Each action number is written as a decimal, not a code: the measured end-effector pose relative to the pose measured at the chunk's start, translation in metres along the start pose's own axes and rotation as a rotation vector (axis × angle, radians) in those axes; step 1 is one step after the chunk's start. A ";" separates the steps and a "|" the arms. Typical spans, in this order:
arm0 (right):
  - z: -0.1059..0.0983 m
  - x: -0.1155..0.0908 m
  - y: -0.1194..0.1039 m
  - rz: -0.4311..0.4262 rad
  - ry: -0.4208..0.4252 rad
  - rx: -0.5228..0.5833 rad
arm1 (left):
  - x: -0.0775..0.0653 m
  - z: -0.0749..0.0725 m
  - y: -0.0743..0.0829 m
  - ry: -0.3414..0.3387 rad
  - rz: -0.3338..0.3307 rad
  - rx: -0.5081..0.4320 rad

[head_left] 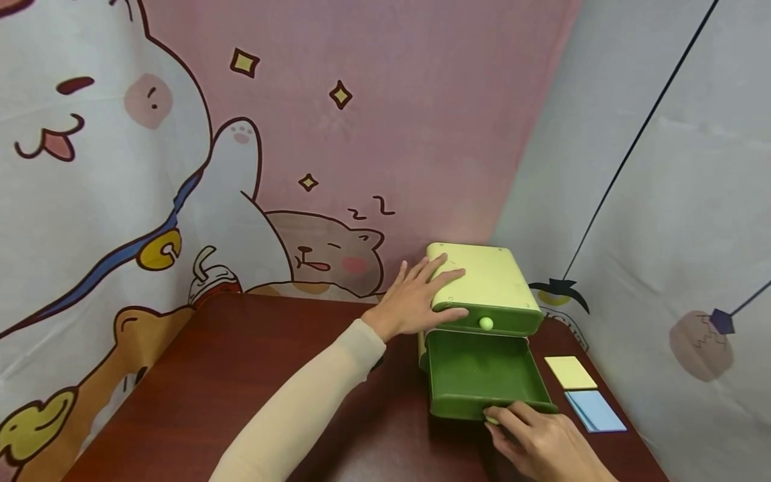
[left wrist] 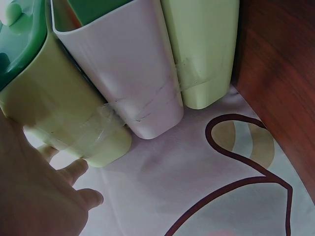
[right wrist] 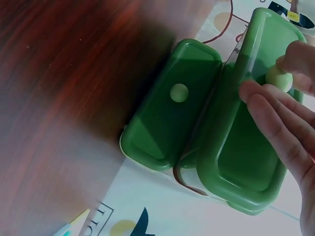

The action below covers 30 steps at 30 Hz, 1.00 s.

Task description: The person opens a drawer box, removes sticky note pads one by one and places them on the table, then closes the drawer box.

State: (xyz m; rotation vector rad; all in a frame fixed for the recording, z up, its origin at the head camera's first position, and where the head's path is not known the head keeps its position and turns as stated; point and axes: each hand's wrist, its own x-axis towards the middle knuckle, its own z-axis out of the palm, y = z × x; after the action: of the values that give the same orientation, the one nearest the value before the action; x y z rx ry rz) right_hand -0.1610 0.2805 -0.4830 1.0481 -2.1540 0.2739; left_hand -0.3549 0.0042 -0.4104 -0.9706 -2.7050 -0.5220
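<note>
Right grip [head_left: 536,438] pinches the knob [right wrist: 279,78] of an open green drawer [head_left: 482,375]

The worktop [head_left: 271,402] is dark reddish-brown wood with a faint sheen, and its far edge meets a printed cloth [head_left: 421,100]. On the cloth, a large white cartoon cat with a gold bell fills the left, and a sleeping brown animal lies beneath small yellow stars on pink. To the right hangs a pale cloth [head_left: 632,201] crossed by a thin dark line.

A small drawer cabinet [head_left: 482,274] with a pale yellow top stands toward the right side of the worktop. Just right of it lie a yellow notepad [head_left: 571,373] and, nearer, a blue notepad [head_left: 595,411]. From the left wrist, clear tape [left wrist: 106,120] shows along the side of the cabinet.

The open drawer is the middle one of three and juts toward the near side. The right grip is at its near front, thumb and fingers closed around the light green knob. Above, the top drawer [head_left: 512,323] is closed; the bottom drawer [right wrist: 162,118], seen from the right wrist, sits closed close to the worktop.

The left grip [head_left: 415,298], below a cream sleeve [head_left: 313,402], is spread and grasps nothing: its fingers rest on the left part of the cabinet's top.
</note>
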 end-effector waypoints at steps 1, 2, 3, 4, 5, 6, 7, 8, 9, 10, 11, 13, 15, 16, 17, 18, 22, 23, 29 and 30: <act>0.000 0.001 0.001 0.000 0.001 0.000 | 0.000 0.000 0.000 -0.001 0.001 0.000; 0.000 0.001 0.002 -0.002 0.004 0.002 | 0.000 0.001 0.000 -0.003 0.001 0.000; 0.000 0.002 0.003 -0.003 0.008 0.001 | 0.000 0.001 0.000 -0.004 0.000 -0.001; 0.001 0.003 0.004 -0.007 0.014 -0.003 | -0.001 0.001 0.000 -0.005 -0.001 0.000; 0.002 0.004 0.005 -0.011 0.022 -0.006 | -0.001 0.001 -0.001 -0.005 -0.002 0.001; 0.003 0.004 0.007 -0.016 0.031 -0.009 | -0.001 0.001 -0.001 -0.005 -0.003 0.002; 0.004 0.005 0.008 -0.022 0.042 -0.014 | -0.001 0.001 -0.001 -0.004 -0.003 0.003; 0.005 0.006 0.009 -0.026 0.054 -0.024 | -0.001 0.001 -0.001 -0.004 -0.004 0.005; 0.005 0.007 0.011 -0.030 0.065 -0.034 | -0.001 0.001 0.000 -0.002 -0.004 0.006; 0.006 0.007 0.012 -0.034 0.075 -0.047 | -0.001 0.001 0.000 -0.002 -0.004 0.008; 0.007 0.008 0.013 -0.037 0.083 -0.059 | -0.001 0.000 0.000 -0.001 -0.003 0.008; 0.008 0.010 0.014 -0.035 0.089 -0.079 | -0.001 0.000 0.000 -0.003 -0.002 0.004; 0.009 0.012 0.014 -0.023 0.083 -0.096 | -0.001 0.000 0.000 -0.006 -0.003 0.001; 0.009 0.013 0.015 -0.016 0.078 -0.102 | -0.001 0.000 0.000 -0.006 -0.003 0.000; 0.009 0.013 0.015 -0.007 0.074 -0.109 | -0.001 0.000 0.000 -0.006 -0.003 -0.002; 0.009 0.014 0.016 0.001 0.072 -0.113 | -0.001 0.000 0.000 -0.006 -0.004 -0.003; 0.012 0.018 0.020 0.019 0.075 -0.123 | -0.001 0.000 0.001 -0.001 -0.006 0.003; 0.013 0.019 0.021 0.019 0.081 -0.124 | -0.001 0.000 0.001 0.000 -0.006 0.002; 0.019 0.022 0.027 0.011 0.124 -0.139 | -0.001 -0.001 0.002 -0.007 -0.010 0.000; 0.020 0.023 0.028 0.012 0.128 -0.145 | -0.001 0.000 0.002 -0.009 -0.010 0.001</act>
State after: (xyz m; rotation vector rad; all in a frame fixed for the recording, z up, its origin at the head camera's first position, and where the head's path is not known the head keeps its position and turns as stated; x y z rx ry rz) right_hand -0.2011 0.2756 -0.4786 0.9114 -2.0337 0.1827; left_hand -0.3528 0.0053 -0.4098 -0.9613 -2.7195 -0.5191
